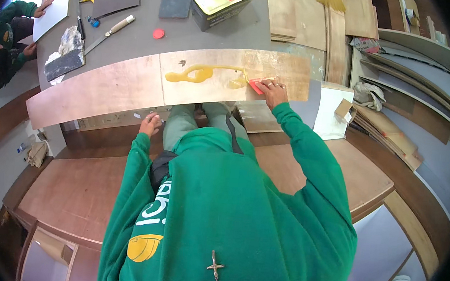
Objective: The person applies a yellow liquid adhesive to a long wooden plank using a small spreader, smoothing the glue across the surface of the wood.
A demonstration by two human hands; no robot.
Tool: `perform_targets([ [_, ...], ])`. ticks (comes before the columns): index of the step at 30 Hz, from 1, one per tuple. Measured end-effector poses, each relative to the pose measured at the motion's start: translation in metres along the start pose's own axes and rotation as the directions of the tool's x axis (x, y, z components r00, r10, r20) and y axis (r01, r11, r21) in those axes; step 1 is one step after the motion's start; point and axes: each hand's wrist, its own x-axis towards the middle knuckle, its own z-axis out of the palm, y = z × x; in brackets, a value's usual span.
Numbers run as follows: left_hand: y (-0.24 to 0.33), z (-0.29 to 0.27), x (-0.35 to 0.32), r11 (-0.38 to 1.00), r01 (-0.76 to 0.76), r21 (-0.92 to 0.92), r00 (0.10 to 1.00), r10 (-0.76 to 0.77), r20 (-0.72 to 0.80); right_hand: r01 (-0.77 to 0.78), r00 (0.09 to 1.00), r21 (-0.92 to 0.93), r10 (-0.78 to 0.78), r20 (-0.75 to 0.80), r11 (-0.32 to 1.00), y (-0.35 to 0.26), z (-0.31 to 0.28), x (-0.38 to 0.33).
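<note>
A long thin wood panel [111, 80] lies along the near edge of the grey table. Yellow glue [201, 75] is poured on its right half in a wavy line. My right hand [274, 92] is closed on a red glue spreader [256, 85], whose edge touches the panel at the right end of the glue. To the right of the spreader, the wood has a glossy, wet-looking film. My left hand [150, 124] hangs just off the panel's near edge, fingers curled, with nothing visible in them.
A glue can [223, 2] stands uncapped beyond the panel, near a red cap [159, 34] and a dark square [174, 5]. A knife [110, 33] and a crusted block [66, 57] lie left. A co-worker [4, 46] handles a white sheet [52, 14]. Shelves [415, 77] hold boards at right.
</note>
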Motion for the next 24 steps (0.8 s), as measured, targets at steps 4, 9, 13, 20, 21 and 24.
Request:
perform_targets([
  [4,-0.002,0.002,0.007,1.0,0.015,-0.027,0.999,-0.014,0.035,-0.016,0.999,0.085,0.02,-0.049,0.996,-0.014,0.01,-0.051],
  [9,0.005,0.001,0.012,0.999,-0.012,0.032,0.999,0.01,0.052,-0.127,0.98,0.061,0.116,0.163,0.99,-0.013,0.008,-0.089],
  [13,-0.003,-0.005,0.015,0.998,-0.018,0.064,0.998,0.013,0.064,-0.131,0.987,0.105,0.139,-0.078,0.986,-0.03,-0.019,-0.031],
  [20,-0.012,-0.016,0.011,0.993,-0.098,0.068,0.994,0.095,0.055,-0.112,0.93,0.103,0.141,-0.339,0.988,-0.051,-0.001,0.076],
  [21,-0.008,-0.017,0.008,0.992,-0.107,0.068,0.993,0.104,0.048,-0.117,0.93,0.089,0.14,-0.34,0.989,-0.052,0.004,0.083],
  [24,-0.012,-0.019,-0.009,0.997,-0.074,0.026,0.997,0.074,0.015,-0.121,0.952,0.018,0.121,-0.28,0.992,-0.058,0.012,0.089],
])
